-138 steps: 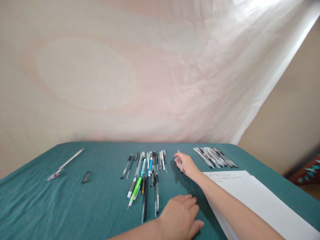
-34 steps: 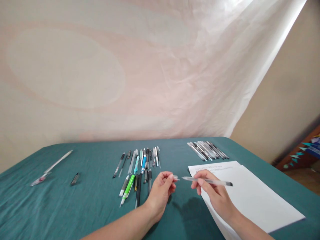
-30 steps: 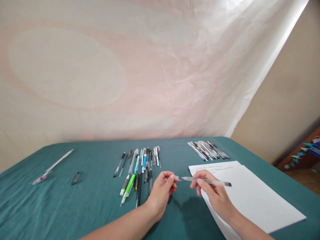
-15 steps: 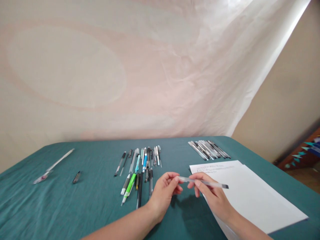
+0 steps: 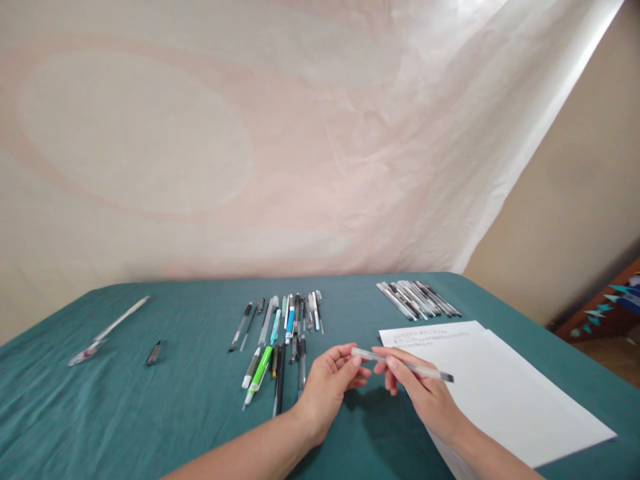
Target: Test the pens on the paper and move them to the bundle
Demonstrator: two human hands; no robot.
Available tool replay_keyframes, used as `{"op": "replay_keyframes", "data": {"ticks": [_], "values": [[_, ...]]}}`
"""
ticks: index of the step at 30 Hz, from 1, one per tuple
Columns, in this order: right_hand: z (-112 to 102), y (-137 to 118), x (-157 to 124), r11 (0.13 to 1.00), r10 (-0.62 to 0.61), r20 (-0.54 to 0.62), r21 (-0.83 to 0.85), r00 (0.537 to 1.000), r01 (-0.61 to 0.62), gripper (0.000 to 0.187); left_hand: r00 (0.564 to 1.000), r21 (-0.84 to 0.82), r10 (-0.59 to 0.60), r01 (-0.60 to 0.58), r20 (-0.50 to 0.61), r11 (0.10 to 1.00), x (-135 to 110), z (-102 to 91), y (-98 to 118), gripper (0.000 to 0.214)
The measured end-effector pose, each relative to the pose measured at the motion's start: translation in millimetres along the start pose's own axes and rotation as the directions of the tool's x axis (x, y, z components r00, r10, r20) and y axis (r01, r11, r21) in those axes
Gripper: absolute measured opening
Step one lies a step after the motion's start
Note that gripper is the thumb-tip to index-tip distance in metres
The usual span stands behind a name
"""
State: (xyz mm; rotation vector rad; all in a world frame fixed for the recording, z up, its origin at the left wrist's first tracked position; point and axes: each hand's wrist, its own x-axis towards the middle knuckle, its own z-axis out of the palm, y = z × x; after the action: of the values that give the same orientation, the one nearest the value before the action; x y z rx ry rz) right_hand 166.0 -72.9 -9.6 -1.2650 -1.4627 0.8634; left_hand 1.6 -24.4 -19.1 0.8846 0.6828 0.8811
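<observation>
Cloth [image 5: 125,413] gap btw pen row [image 5: 280,333] & paper [image 5: 500,387]: L hand [image 5: 327,387], R hand [image 5: 425,397] grip clear pen [image 5: 420,370].

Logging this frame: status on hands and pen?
Left hand pinches one end of pen. Right hand grips its barrel. Pen held above table, beside paper. Loose pens beyond, apart.

Illumination is soft and even: daylight, strongest above and right of the grip, where the backdrop sheet [image 5: 550,40] burns out to white. A diffuse shadow lies on the tabletop [image 5: 150,427] directly beneath the grip of the left hand [image 5: 327,387] and right hand [image 5: 425,399]. The paper [image 5: 500,400] right of the grip is bright but unclipped. The pen [image 5: 425,371] is slightly smeared. Far right of the grip the frame edge is blurred, and the tabletop edge bows — wide-angle distortion.
</observation>
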Motion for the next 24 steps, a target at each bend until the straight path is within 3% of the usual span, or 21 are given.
{"op": "replay_keyframes", "data": {"ticks": [24], "values": [[2.7,6.1,-2.5,0.999,-0.043,0.002,-0.008,0.999,0.043,0.031,0.999,-0.016,0.033,-0.032,0.04,0.999,-3.2,0.4,-1.5,0.047]]}}
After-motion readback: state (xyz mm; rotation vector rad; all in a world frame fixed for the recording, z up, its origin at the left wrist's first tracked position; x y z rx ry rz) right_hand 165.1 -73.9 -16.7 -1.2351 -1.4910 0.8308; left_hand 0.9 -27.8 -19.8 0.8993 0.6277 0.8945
